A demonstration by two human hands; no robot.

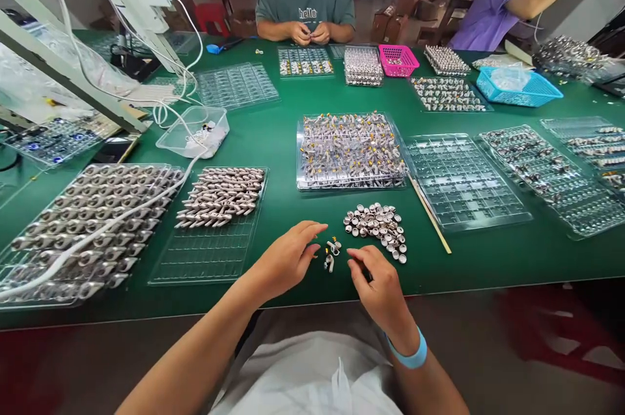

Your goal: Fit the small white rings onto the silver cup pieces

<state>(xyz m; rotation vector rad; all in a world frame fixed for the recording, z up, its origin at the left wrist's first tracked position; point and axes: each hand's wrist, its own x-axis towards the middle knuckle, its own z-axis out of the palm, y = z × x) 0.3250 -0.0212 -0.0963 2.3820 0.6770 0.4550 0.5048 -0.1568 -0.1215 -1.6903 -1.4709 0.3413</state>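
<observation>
Over the green table my left hand [289,255] hovers with fingers stretched and thumb apart, nothing in it. Opposite, my right hand [379,282], blue band at the wrist, has bent fingers with a gap between thumb and forefinger; I see nothing held. Between the hands lie small white curved parts with yellow and metal bits: one upper part [334,247] and one lower part [329,263]. Just beyond my right hand spreads a pile of small round silvery cups [378,225]. A clear tray heaped with white-and-yellow parts [351,149] stands farther ahead.
At left are a tray of metal shells [92,219], a tray of slender metal pieces [222,197] and a plastic tub [168,140]. A white cable [122,214] crosses there. To the right lie a wooden stick [430,216] and a clear moulded tray [466,180]. A co-worker [305,1] sits opposite.
</observation>
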